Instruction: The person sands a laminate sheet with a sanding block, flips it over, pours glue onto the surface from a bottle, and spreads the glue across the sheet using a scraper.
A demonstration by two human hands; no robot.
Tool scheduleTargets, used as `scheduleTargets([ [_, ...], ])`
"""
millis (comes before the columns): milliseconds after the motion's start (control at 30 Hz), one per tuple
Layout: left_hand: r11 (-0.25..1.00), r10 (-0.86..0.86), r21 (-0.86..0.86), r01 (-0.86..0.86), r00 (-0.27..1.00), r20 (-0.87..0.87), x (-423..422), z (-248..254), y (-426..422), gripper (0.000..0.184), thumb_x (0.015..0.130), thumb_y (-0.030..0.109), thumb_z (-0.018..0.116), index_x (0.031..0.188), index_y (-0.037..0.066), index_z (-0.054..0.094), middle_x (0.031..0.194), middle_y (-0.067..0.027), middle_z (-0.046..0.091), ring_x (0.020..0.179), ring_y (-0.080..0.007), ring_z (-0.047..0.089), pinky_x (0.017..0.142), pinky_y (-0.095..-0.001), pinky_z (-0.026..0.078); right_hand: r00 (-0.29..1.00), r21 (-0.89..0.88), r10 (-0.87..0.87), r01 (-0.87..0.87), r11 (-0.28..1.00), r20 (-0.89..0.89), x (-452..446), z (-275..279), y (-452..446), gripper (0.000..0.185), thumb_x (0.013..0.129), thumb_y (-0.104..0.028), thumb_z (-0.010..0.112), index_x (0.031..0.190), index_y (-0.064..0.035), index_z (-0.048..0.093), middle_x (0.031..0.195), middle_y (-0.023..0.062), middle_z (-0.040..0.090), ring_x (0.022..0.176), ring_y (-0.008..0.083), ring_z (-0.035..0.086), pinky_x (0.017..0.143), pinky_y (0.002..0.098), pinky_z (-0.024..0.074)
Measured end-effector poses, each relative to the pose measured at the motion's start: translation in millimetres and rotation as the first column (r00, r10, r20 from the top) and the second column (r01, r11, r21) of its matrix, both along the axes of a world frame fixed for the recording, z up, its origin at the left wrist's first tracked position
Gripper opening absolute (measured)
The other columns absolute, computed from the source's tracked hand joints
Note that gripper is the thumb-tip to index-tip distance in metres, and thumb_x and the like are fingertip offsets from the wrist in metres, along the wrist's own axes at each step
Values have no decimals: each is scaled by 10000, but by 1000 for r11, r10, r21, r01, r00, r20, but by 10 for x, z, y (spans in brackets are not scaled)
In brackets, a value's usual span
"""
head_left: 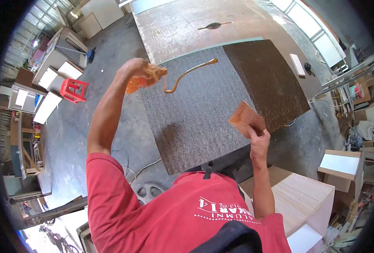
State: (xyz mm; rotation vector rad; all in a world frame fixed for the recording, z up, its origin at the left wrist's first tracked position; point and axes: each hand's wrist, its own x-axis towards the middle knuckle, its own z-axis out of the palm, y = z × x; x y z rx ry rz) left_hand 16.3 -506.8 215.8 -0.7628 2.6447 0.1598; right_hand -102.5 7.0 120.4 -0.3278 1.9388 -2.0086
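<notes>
My left hand [133,67] is closed around a soft, clear plastic bag [141,82] of amber liquid, held over the left edge of a grey speckled sheet [199,118]. From the bag's tip a thin strand runs down to a curved bead of brown glue-like liquid [190,72] on the sheet. My right hand [259,141] grips a flat, squarish brown spreader [242,119] by its near corner, above the sheet's right part. A band along the sheet's right side [267,76] is dark brown and looks wet.
Beyond the sheet lies a large stained worktop [170,29] with a dark brush-like tool [214,25] on it. A white block [297,65] sits at right. A pale wooden cabinet [301,189] stands near my right side, and a red stool [74,90] on the floor at left.
</notes>
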Motion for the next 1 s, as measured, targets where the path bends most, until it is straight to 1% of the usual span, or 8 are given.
scheduleTargets([
  [167, 919, 30, 358, 166, 875, -483, 136, -240, -135, 666, 731, 97, 880, 1339, 21, 620, 1283, -112, 686, 1192, -250, 644, 1068, -395, 489, 943, -110, 83, -124, 986, -321, 22, 242, -1140, 275, 991, -16, 636, 1261, 11, 678, 1209, 78, 718, 1102, 158, 650, 983, 297, 499],
  [267, 859, -23, 371, 352, 752, -659, 153, -213, -64, 620, 733, 99, 851, 1313, 25, 643, 1228, -151, 714, 1139, -284, 678, 1014, -397, 512, 876, -109, 124, -196, 975, -466, -79, 211, -1874, 301, 1017, -9, 598, 1308, -21, 673, 1197, 78, 734, 1123, 162, 661, 984, 298, 504],
  [400, 872, -56, 302, 385, 693, -719, 96, -207, -45, 635, 715, 74, 850, 1314, 27, 641, 1248, -151, 701, 1165, -299, 667, 1029, -405, 505, 901, -228, 131, -242, 943, -413, -65, -19, -2566, 344, 1001, 11, 604, 1336, -38, 663, 1224, 95, 733, 1169, 171, 659, 991, 307, 509],
  [567, 930, 33, 255, 265, 631, -775, -101, -511, -312, 648, 723, 23, 835, 1335, 20, 624, 1253, -97, 688, 1156, -216, 651, 1035, -356, 500, 866, 8, 224, -246, 969, -448, 163, -317, -2569, 369, 956, 56, 608, 1300, -47, 690, 1216, 98, 741, 1175, 190, 673, 984, 313, 516],
  [633, 880, 318, 448, 157, 506, -802, -271, -668, -474, 650, 734, 20, 813, 1357, 36, 627, 1229, -92, 710, 1123, -194, 670, 1005, -333, 511, 856, 88, 247, -232, 969, -454, 125, -519, -2436, 364, 950, 44, 623, 1299, -37, 686, 1205, 94, 742, 1142, 188, 682, 985, 317, 516],
  [800, 887, 450, 462, -2, 236, -861, -1079, -1277, -1204, 640, 758, 55, 796, 1374, 35, 621, 1189, -112, 739, 1088, -197, 697, 969, -317, 525, 990, 23, -116, 115, 993, 83, -109, -759, -1963, 305, 948, -72, 708, 1229, 41, 678, 1153, 58, 722, 1012, 145, 674, 916, 304, 529],
  [933, 820, 572, 561, 112, -142, -808, -1658, -2062, -1438, 619, 742, 107, 798, 1335, 38, 634, 1190, -124, 733, 1106, -234, 699, 963, -335, 524, 985, 136, -118, 101, 986, 126, -209, -902, -1554, 292, 965, -91, 692, 1225, 39, 670, 1182, 48, 711, 1027, 135, 667, 922, 307, 525],
  [1000, 815, 579, 572, 90, -89, -811, -1683, -2448, -1552, 639, 731, 129, 823, 1333, 42, 626, 1196, -123, 727, 1115, -237, 694, 968, -338, 521, 975, 213, -135, 97, 972, 174, -222, -872, -1413, 250, 977, -108, 680, 1193, 19, 681, 1160, 54, 713, 1020, 127, 666, 909, 310, 527],
])
